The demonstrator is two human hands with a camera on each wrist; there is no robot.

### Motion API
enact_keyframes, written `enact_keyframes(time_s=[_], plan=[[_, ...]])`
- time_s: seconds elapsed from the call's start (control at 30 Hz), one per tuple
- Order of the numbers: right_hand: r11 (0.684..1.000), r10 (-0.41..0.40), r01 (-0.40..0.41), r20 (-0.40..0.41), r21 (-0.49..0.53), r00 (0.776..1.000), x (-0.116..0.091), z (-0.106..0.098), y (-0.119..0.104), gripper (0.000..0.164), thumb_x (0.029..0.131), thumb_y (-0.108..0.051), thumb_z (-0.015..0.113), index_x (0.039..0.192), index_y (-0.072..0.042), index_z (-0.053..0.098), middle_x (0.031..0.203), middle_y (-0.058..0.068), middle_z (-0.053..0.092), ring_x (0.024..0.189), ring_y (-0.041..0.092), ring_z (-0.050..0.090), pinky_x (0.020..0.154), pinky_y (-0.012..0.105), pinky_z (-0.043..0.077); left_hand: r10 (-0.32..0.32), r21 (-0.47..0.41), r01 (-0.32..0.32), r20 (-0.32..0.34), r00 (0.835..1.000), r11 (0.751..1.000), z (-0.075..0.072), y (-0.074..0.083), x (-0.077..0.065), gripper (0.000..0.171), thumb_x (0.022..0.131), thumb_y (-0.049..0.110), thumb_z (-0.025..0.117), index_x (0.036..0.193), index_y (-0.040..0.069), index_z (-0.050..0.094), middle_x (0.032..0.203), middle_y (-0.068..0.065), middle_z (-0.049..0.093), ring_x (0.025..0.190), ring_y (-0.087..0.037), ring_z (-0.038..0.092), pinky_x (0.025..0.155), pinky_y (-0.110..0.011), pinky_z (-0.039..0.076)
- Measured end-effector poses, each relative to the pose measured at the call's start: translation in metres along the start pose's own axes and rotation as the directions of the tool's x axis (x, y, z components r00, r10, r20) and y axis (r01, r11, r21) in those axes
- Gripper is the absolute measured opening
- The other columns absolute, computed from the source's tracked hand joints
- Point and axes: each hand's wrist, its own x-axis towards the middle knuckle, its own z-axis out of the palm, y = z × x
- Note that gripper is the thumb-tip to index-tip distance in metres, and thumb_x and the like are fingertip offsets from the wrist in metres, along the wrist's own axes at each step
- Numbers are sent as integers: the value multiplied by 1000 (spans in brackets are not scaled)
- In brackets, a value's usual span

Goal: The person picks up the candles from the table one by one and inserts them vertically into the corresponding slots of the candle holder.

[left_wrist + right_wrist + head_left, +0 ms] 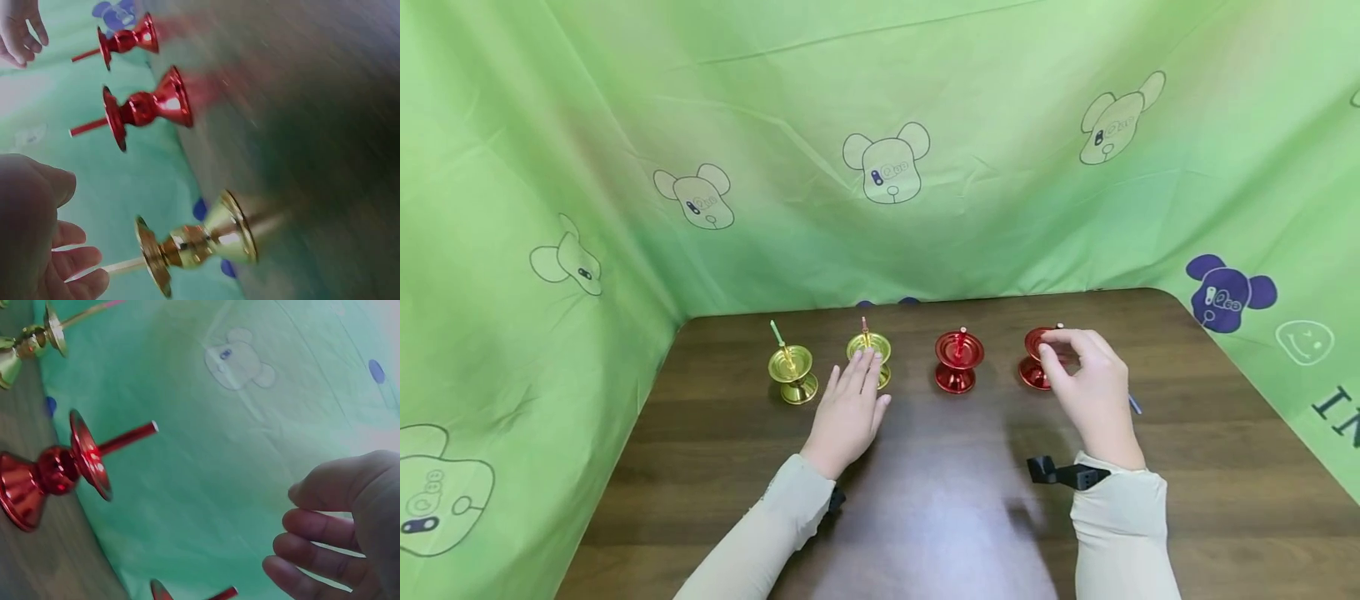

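Note:
My left hand (846,412) reaches with straight fingers toward the second gold candle holder (190,244), which carries a thin pink stick (864,323). Its fingertips are near the stick in the left wrist view; whether they touch is unclear. Left of it stands another gold candle holder (791,365) with a green stick (776,331). My right hand (1093,387) hovers by the far-right red candle holder (1034,375), partly hiding it. Its fingers are loosely bent, with nothing visible between them in the right wrist view. A second red candle holder (59,469) stands upright between the hands.
A thin blue stick (1135,404) lies on the brown wooden table (925,508), right of my right hand and partly hidden by it. Green patterned cloth (805,242) hangs close behind the table and along its sides. Both red holders have upright red stems with pale tips.

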Motion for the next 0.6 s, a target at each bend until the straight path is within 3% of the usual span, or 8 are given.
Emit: enact_keyframes(time_s=[0.27, 0.6], plan=[[993, 120, -120, 43, -19, 992, -1, -14, 8, 10, 91, -1, 70, 100, 2, 73, 94, 14, 68, 82, -17, 50, 76, 2, 41, 36, 11, -36, 31, 999, 999, 3, 23, 16, 62, 107, 36, 51, 157, 5, 35, 161, -11, 38, 151, -26, 30, 119, -52, 29], [967, 222, -206, 99, -150, 970, -2, -34, 31, 15, 94, -11, 68, 99, 1, 73, 93, 19, 70, 74, -27, 41, 72, 5, 39, 48, 29, -52, 115, 992, 998, 3, 46, 37, 63, 108, 42, 46, 160, 10, 30, 165, -5, 30, 154, -20, 23, 120, -51, 27]])
